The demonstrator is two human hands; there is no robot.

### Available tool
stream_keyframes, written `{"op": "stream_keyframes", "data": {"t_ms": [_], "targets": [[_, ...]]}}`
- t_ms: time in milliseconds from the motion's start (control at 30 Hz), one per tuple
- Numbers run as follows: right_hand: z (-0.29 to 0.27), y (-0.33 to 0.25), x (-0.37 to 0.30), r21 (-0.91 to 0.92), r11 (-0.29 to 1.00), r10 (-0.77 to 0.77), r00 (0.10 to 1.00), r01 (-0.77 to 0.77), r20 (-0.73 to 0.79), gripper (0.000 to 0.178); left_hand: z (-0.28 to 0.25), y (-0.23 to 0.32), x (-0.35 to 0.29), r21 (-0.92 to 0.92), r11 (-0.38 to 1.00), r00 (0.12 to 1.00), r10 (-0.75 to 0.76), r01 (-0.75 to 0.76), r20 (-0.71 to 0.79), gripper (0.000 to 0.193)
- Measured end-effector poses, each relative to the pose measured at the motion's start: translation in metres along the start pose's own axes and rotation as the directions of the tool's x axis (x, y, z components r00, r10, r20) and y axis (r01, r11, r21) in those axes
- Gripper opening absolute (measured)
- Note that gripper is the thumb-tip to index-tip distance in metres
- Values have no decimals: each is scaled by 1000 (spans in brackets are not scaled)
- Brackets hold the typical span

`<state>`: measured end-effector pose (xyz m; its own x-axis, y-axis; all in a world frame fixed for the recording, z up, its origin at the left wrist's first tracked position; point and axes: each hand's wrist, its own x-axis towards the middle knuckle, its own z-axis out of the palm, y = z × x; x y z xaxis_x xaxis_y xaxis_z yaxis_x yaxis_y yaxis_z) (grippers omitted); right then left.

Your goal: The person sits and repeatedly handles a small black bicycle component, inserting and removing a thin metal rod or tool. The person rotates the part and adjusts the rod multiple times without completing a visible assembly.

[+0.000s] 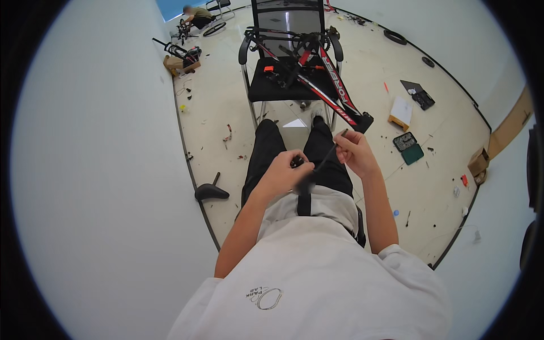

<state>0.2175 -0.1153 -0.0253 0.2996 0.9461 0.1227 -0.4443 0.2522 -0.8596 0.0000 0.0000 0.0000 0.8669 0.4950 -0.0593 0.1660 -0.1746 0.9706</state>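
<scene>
My left hand (286,173) is closed around a small black part (296,162), mostly hidden by the fingers and too small to name. My right hand (354,153) pinches a thin dark rod (327,159) that slants down toward the left hand; whether it is a tool or a cable I cannot tell. Both hands are above my lap. Just beyond them, a black, red and white bicycle frame (340,90) leans across the seat of a black chair (260,89), its near end close to my right hand.
A bicycle saddle (212,191) lies on the floor at left. To the right are a green case of small parts (413,154), a black tool case (422,99), a white-and-yellow box (401,111) and a cardboard box (479,162). Another person (198,17) crouches far left beside a wheel (215,29).
</scene>
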Motion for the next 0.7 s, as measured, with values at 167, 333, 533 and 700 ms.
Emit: {"op": "stream_keyframes", "data": {"t_ms": [167,333,533,700], "targets": [[63,-33,-16,-361,933,-4,1000,-7,-31,16,2,-16,12,66,998,973,22,-7,-230,18],[111,-2,-27,-537,825,19,940,179,342,25,-16,-11,17,-369,919,888,-50,-139,-457,14],[104,26,-17,-457,888,84,961,47,263,14,-36,14,5,-668,721,930,-92,-184,-355,15],[65,26,-5,-456,890,67,983,20,174,11,-45,11,-1,-719,693,998,18,-51,-53,17]]}}
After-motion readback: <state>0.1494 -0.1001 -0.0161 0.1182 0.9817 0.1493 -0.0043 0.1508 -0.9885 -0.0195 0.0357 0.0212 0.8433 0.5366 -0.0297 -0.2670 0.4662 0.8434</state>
